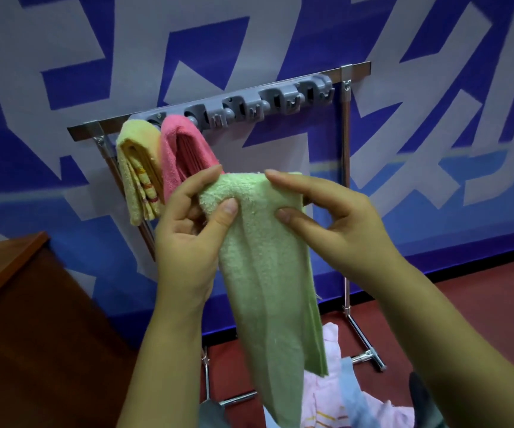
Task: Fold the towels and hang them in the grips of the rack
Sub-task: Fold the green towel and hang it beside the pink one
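Both hands are pinching the top fold of the green towel (268,257): left hand (187,230) has thumb in front and fingers wrapped behind the left corner, right hand (326,223) nips the right corner between thumb and fingertips. So both are closed on cloth, and the towel hangs down long and narrow in the near middle of the view, in front of the rack (346,180).

What I'd worry about: it's a thick stack of layers held only at the top edge. If one pinch loosens while pushing the fold into a grip, the layers probably fan out and the whole thing unfolds or drops onto the pile of loose towels (329,393) on the floor below.

Also the yellow towel (135,168) and pink towel (181,149) already hang in the far-left grips, and the pink one sits just behind the left fingers, so it's easy to snag it.

Room-wise, the grey grip strip (249,108) looks free to the right of the pink one, so plenty of space up and right. Wooden furniture (33,319) blocks the near left.
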{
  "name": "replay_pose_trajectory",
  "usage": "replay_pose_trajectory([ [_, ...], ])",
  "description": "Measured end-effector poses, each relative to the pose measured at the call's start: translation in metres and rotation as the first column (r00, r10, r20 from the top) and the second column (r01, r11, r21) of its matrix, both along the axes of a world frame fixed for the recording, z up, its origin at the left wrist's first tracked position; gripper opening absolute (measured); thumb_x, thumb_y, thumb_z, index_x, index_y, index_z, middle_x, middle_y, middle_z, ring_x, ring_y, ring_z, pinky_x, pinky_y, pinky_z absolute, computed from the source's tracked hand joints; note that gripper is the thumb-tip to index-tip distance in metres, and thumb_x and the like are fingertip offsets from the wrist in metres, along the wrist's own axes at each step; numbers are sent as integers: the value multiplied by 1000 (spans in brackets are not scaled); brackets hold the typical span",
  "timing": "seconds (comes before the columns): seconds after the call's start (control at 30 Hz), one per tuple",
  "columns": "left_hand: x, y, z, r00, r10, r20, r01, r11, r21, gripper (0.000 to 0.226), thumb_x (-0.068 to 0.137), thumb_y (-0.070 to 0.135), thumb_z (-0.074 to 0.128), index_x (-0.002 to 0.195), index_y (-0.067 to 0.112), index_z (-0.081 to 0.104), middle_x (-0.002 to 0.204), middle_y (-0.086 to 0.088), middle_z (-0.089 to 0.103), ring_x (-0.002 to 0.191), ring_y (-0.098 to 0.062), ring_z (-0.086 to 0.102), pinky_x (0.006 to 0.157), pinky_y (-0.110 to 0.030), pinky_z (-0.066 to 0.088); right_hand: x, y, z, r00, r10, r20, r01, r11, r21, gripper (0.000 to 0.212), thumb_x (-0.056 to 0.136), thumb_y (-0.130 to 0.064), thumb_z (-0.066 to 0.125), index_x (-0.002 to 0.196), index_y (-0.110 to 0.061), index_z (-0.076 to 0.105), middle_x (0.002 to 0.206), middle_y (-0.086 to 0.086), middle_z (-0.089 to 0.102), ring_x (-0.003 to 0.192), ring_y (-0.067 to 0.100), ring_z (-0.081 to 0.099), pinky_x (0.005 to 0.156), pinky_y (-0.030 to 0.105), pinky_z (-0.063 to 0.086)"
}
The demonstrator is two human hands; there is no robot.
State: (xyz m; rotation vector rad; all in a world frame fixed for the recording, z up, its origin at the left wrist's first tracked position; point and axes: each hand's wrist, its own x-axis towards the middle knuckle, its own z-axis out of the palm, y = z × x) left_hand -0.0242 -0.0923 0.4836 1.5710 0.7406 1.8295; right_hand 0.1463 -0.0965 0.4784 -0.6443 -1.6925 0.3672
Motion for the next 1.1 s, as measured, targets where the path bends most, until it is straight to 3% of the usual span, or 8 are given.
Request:
replay_pose_trajectory([
  [0.1,4,0,6,1000,-18,-3,18,1000,-4,37,74,8,73,99,35,69,91,9,71,88,-7,65,77,-23,53,0,2,4,993,-115,-40,116,992,43,57,83,-27,63,135,-30,41,86,-2,48,81,11,49,85,19,43],
  [0.27,6,-3,21,994,-103,-44,100,993,-69,40,72,10,65,107,28,61,87,8,73,85,-9,67,75,-27,57,2,2,22,996,11,83,-1,993,-114,75,81,-29,68,140,-48,26,120,-9,46,114,1,48,98,18,42],
  [0.37,-1,3,27,986,-153,-69,145,983,-111,40,75,8,71,108,31,64,94,1,73,91,-17,68,76,-34,57,5,7,37,981,137,139,-108,975,-193,65,82,-17,68,135,-45,40,98,-7,62,88,10,63,83,35,54],
  [0.53,-12,19,42,983,-181,13,181,975,-126,40,73,6,69,107,25,64,86,-2,74,84,-15,69,71,-28,57,-1,19,69,919,72,388,-15,989,-148,32,83,-10,65,105,-33,67,101,-16,66,98,1,61,85,24,51],
  [0.73,-20,39,58,983,-171,66,180,966,-183,31,81,-1,57,105,18,61,78,1,70,70,-9,66,57,-20,53,-12,38,112,805,107,584,70,959,-273,22,83,-12,62,86,-30,73,90,-10,71,85,5,65,78,22,53],
  [0.9,-15,66,71,898,82,432,58,951,-302,12,88,1,53,88,12,57,77,-6,60,66,-12,57,50,-14,49,-30,73,142,844,41,534,161,932,-326,23,80,-9,57,80,-26,73,75,-3,68,64,5,59,65,20,51],
  [0.97,-9,76,68,878,192,438,-46,945,-323,9,88,5,56,92,13,56,89,-10,62,76,-14,60,58,-17,51,-38,87,155,860,24,510,184,917,-354,24,80,-6,54,81,-21,74,68,-2,65,52,1,56,54,15,47],
  [1.1,15,86,57,942,173,288,-96,960,-262,15,87,16,62,97,25,56,105,-6,65,97,-20,61,86,-34,50,-46,113,181,875,-28,483,230,903,-363,25,81,-5,52,78,-19,73,67,1,64,54,9,55,53,18,42],
])
